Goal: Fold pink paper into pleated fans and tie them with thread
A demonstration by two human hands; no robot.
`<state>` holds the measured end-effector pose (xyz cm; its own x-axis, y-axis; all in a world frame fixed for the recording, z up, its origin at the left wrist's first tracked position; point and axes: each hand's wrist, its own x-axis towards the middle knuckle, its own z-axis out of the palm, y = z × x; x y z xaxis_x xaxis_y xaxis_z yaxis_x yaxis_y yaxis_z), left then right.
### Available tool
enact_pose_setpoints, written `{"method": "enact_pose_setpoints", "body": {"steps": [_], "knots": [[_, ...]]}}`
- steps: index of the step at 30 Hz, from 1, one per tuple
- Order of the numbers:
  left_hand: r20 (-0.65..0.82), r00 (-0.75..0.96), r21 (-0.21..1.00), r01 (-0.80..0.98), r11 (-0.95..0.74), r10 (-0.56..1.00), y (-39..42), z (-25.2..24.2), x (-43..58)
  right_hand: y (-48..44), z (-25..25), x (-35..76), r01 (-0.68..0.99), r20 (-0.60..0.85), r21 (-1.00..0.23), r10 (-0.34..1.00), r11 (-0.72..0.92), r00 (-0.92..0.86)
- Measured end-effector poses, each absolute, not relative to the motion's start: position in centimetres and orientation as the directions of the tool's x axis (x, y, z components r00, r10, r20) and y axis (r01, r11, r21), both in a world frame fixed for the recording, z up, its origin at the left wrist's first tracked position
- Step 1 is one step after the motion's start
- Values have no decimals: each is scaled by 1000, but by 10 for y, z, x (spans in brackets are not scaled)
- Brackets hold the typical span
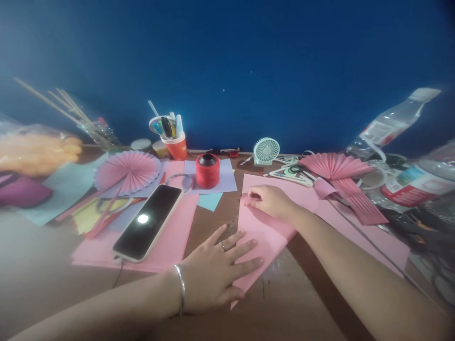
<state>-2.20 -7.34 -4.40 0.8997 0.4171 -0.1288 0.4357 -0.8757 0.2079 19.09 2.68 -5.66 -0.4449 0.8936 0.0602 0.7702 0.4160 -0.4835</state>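
A sheet of pink paper lies folded on the brown table in front of me. My left hand lies flat on its near corner with the fingers spread, a ring on one finger and a bangle at the wrist. My right hand rests on the far edge of the same sheet, fingers curled and pinched on the paper's fold. A larger pink sheet spreads under and to the right of it.
A phone lies on another pink sheet at the left. Behind it are a pink paper fan, a red thread spool, an orange pen cup and a small white fan. Pleated pink paper, scissors and plastic bottles crowd the right.
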Motion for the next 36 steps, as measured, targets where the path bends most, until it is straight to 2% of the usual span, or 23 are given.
{"method": "enact_pose_setpoints", "body": {"steps": [26,36], "knots": [[-159,897,240,441,-865,413,-73,-41,-22,26,-55,192,759,45,-507,892,408,-450],[-180,930,359,366,-859,321,-67,-27,-28,26,-54,192,757,42,-506,889,413,-457]]}}
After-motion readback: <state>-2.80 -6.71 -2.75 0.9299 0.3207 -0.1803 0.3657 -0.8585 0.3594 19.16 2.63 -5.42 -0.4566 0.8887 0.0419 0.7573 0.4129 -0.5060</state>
